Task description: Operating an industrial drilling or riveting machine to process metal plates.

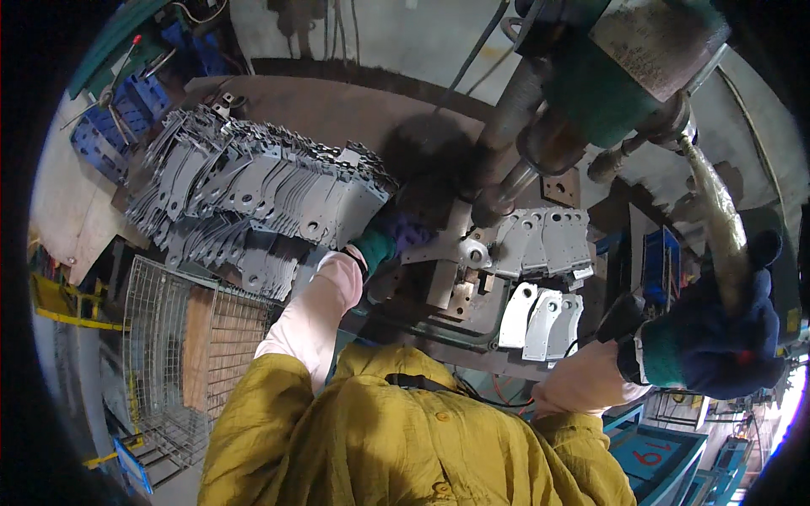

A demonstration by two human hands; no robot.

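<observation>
My left hand (403, 234), in a dark purple glove with a green cuff, reaches to the left end of a flat grey metal plate (443, 250). Its fingers, partly lost in shadow, appear closed on that end. The plate lies across a metal fixture block (442, 285), under the spindle (498, 202) of a green press-like machine (603, 88). Out to the right, my right hand (726, 333), in a dark blue glove, is wrapped round the lower part of a long lever (715, 211) covered in shiny wrapping.
Large stacked rows of similar metal plates (261, 190) fill the bench's left side. More plates (540, 240) lie right of the fixture, with several paler ones (553, 325) nearer me. A wire basket (160, 337) stands at lower left, blue bins (126, 114) at far left, a teal cart (654, 455) at lower right.
</observation>
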